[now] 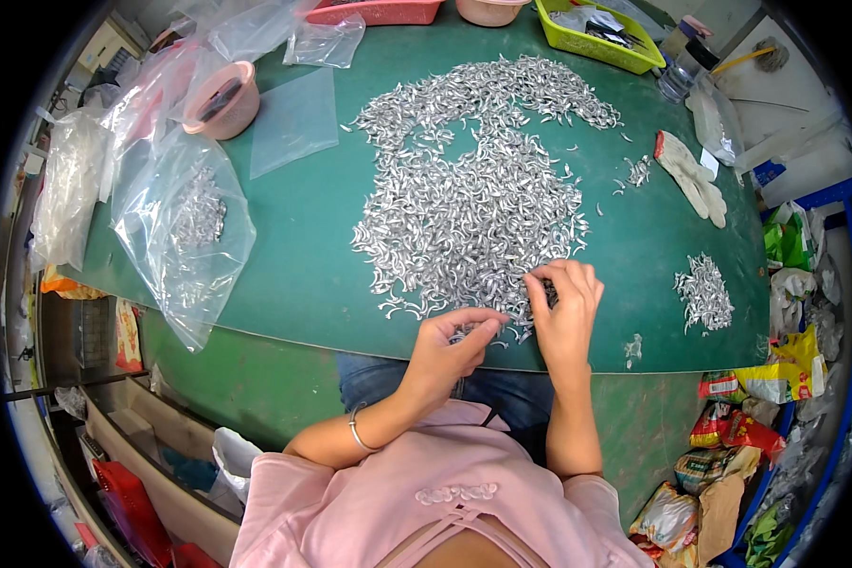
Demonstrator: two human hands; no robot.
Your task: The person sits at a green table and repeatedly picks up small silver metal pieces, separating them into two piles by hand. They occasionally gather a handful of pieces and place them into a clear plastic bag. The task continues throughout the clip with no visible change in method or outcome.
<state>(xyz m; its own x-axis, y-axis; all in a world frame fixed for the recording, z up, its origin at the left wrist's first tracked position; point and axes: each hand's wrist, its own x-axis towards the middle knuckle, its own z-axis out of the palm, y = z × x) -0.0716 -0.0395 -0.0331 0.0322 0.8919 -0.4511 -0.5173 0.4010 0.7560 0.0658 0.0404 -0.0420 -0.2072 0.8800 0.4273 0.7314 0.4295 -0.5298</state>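
A large heap of small curved silver metal pieces (464, 204) spreads across the green table in front of me. At the heap's near edge, my left hand (450, 352) is closed, thumb and forefinger pressed together; whatever is between them is too small to name. My right hand (568, 308) curls down over the heap's near right edge, its thumb and fingers bent together and the tips partly hidden among the pieces. What it grips, if anything, cannot be made out. Off to the right lies a smaller pile of the same pieces (704, 295).
A clear plastic bag (199, 275) with some silver pieces lies at the left, near a pink bowl (241, 114) and a flat clear bag (295, 123). A white work glove (693, 180) rests at the right. Far back stand a yellow-green basket (601, 45) and a red tray (379, 11).
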